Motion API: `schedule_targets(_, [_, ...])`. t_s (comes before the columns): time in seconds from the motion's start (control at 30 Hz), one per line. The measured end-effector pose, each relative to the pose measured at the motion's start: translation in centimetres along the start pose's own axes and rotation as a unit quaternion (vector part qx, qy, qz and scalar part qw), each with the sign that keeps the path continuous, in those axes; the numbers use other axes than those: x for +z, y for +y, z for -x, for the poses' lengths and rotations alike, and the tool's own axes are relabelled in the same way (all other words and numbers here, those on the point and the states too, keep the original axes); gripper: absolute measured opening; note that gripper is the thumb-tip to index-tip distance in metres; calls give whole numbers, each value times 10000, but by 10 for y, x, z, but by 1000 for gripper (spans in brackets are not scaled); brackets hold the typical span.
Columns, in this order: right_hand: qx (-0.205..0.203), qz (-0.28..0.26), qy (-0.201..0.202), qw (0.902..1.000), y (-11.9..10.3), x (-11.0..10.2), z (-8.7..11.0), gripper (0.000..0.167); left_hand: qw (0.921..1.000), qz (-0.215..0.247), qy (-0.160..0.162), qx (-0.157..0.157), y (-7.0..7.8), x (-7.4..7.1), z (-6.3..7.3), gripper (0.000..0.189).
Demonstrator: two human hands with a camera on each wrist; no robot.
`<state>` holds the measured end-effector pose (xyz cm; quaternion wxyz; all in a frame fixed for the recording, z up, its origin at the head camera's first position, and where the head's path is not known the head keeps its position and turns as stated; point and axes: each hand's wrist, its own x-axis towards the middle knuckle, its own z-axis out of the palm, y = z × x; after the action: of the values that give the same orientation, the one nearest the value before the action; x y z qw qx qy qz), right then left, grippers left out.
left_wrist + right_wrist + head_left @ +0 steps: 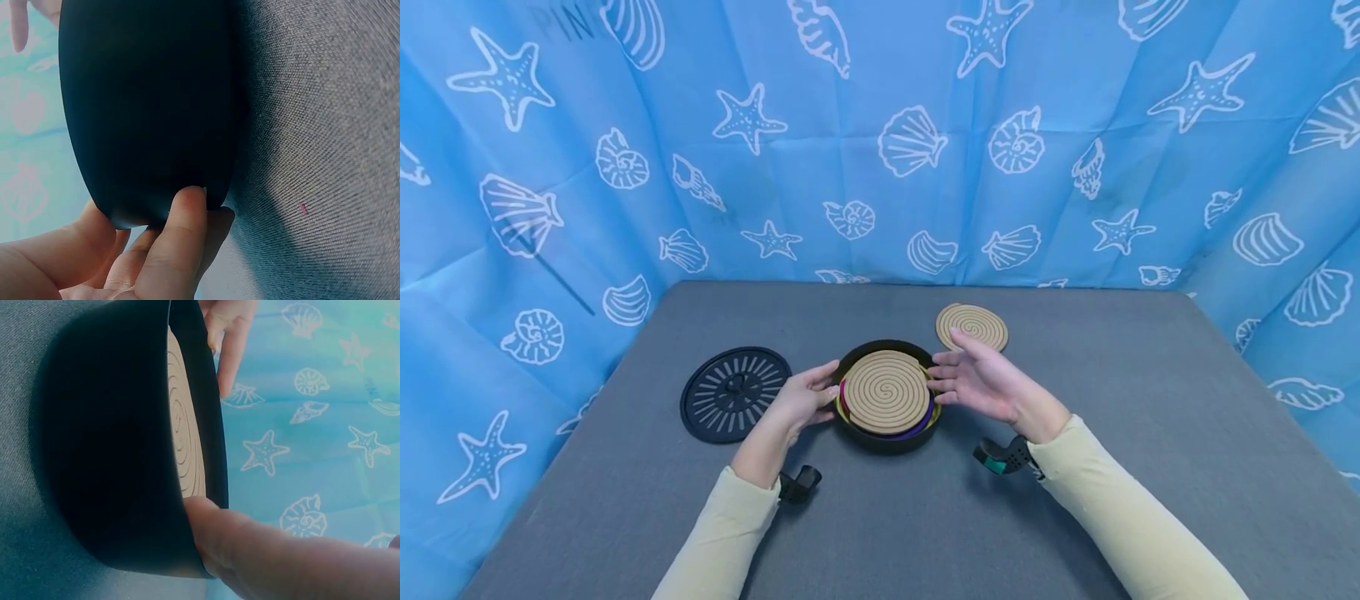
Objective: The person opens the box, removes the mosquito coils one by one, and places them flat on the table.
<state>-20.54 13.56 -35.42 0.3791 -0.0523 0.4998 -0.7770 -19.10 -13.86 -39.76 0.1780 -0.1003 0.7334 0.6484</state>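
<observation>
A round black mosquito coil holder stands on the table, with a tan mosquito coil lying at its top. Pink, purple and yellow edges show under this coil. At the holder's left side, my left hand grips the wall, thumb by the rim and fingers low on the outside, as the left wrist view shows. My right hand is at the right rim with its fingers extended and apart; in the right wrist view, one digit touches the rim. Part of the right hand's contact is hidden.
A black slotted lid lies left of the holder, near my left forearm. Another tan coil lies behind my right hand. Blue cloth with white shells hangs behind the grey table.
</observation>
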Motion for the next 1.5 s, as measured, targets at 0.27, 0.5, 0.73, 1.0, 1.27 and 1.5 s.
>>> schedule_targets(0.27, [41,161,4,9999,0,3,1,78,10000,14,24,33,-4,2,0,49])
schedule_targets(0.5, [120,257,-45,9996,0,3,0,75,10000,16,-43,74,-1,1,0,49])
schedule_targets(0.73, [157,413,-7,9990,-2,1,-2,75,10000,18,-19,96,-1,2,-1,49])
schedule_targets(1.0, [109,270,85,9995,-3,-1,-2,66,9999,6,-80,103,-2,0,0,49])
schedule_targets(1.27, [11,-377,72,9993,-2,-4,-11,59,10000,-16,-26,94,-2,1,0,50])
schedule_targets(1.5, [51,-363,364,9987,4,0,-26,50,9999,-30,-57,96,-2,0,0,51])
